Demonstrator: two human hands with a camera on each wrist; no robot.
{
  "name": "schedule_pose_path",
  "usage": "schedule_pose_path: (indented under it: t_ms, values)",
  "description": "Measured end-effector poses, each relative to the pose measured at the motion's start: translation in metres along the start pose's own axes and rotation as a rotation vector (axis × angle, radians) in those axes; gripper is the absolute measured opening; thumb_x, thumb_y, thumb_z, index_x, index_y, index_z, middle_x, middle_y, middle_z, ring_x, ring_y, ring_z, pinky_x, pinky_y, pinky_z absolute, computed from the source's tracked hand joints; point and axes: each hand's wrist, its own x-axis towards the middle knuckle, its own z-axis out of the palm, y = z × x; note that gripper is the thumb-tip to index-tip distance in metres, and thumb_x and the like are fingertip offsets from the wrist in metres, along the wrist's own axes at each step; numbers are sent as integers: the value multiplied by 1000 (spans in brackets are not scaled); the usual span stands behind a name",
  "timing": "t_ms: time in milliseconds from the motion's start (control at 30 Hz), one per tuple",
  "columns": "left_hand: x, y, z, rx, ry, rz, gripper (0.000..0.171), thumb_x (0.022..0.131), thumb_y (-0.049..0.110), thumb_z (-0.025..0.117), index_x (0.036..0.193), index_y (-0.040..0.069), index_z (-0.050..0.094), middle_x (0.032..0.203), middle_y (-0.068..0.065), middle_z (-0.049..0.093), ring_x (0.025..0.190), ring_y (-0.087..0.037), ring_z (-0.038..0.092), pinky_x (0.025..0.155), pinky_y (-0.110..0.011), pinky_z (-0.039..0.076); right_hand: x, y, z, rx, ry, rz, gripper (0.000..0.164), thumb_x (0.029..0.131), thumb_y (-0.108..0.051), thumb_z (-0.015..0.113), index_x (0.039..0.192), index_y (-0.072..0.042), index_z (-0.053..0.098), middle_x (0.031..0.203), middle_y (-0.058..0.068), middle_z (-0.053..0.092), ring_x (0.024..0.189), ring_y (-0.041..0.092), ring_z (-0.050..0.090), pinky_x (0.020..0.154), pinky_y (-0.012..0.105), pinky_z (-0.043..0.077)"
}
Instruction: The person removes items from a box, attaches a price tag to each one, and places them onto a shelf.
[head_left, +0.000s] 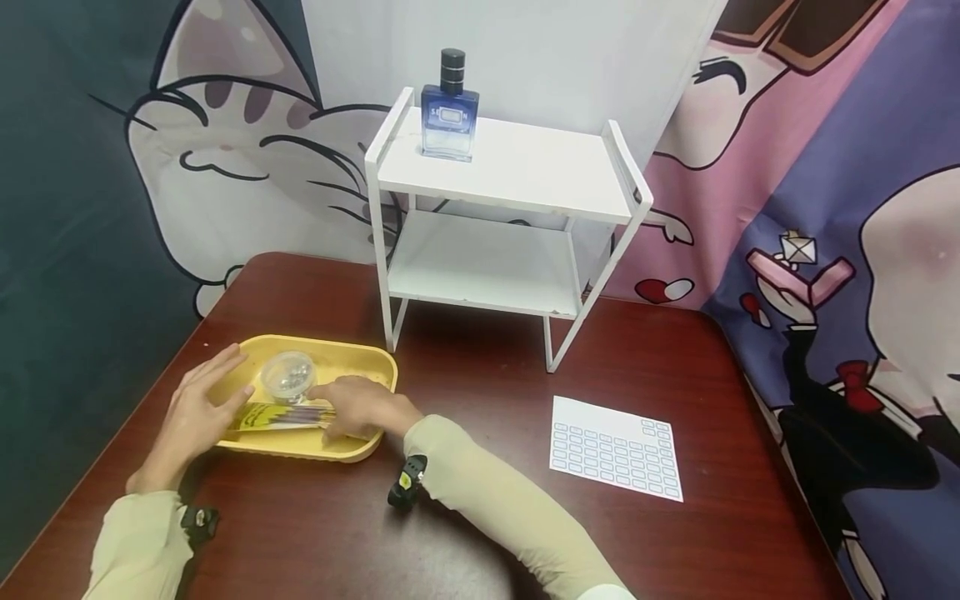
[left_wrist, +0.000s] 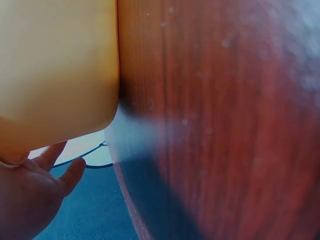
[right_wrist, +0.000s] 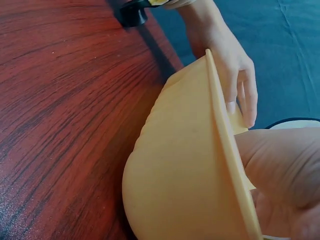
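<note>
A yellow plastic tray (head_left: 360, 454) sits at the left of the table. Inside it lie a small round clear container (head_left: 288, 375) with tiny bits in it and a flat yellow packet of thin sticks (head_left: 273, 417). My left hand (head_left: 197, 408) is at the tray's left end, fingers spread and nearly straight, thumb reaching over the rim beside the packet. My right hand (head_left: 356, 406) reaches in over the right end, thumb and index finger on either side of the packet's right end, holding it. The right wrist view shows this hand (right_wrist: 280, 170) partly hidden behind the tray wall.
A white two-tier rack (head_left: 487, 258) stands at the back, with a blue perfume bottle (head_left: 450, 121) on its top shelf. A white sheet printed with small boxes (head_left: 615, 448) lies on the right of the table (head_left: 480, 533). Cartoon-printed cloth (head_left: 225, 167) hangs behind.
</note>
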Motion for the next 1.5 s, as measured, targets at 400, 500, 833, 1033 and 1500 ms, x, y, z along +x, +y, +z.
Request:
schedule_pose_path:
  t_ms: [400, 500, 833, 1033, 1500]
  values:
    - [2, -3, -1, 24, -54, -55, 57, 95, 7, 64, 147, -3, 43, 158, -26, 33, 137, -57, 28, 110, -73, 19, 4, 1, 2, -45, 6, -74, 57, 84, -16, 75, 136, -29, 57, 116, -11, 61, 103, 4, 53, 89, 15, 39]
    - [2, -1, -2, 26, -67, -88, 60, 96, 9, 62, 150, -2, 38, 160, -24, 31, 139, -56, 27, 111, -73, 18, 5, 1, 2, -15, 3, -69, 53, 84, -11, 73, 132, -28, 60, 113, -9, 62, 96, 6, 56, 76, 14, 42]
    - [0, 1, -4, 45, -96, -158, 67, 98, 14, 59, 156, 1, 26, 160, -28, 26, 142, -57, 23, 113, -72, 17, 12, 1, 6, 11, 34, -30, 59, 84, -10, 75, 138, -30, 61, 134, -15, 62, 101, 5, 52, 81, 14, 39]
    - [0, 0, -4, 90, -97, -157, 67, 99, 16, 59, 155, 1, 27, 158, -30, 29, 141, -57, 25, 115, -69, 18, 13, 3, 9, 91, 48, -47, 56, 82, 0, 72, 131, -28, 67, 105, -10, 66, 79, 8, 54, 64, 16, 44]
    - [-1, 0, -5, 68, -94, -179, 62, 101, 22, 54, 155, 3, 30, 155, -34, 32, 139, -59, 27, 111, -71, 21, 10, 12, -3, 155, 65, -139, 55, 84, -2, 71, 132, -28, 66, 68, -7, 52, 62, 5, 46, 57, 16, 38]
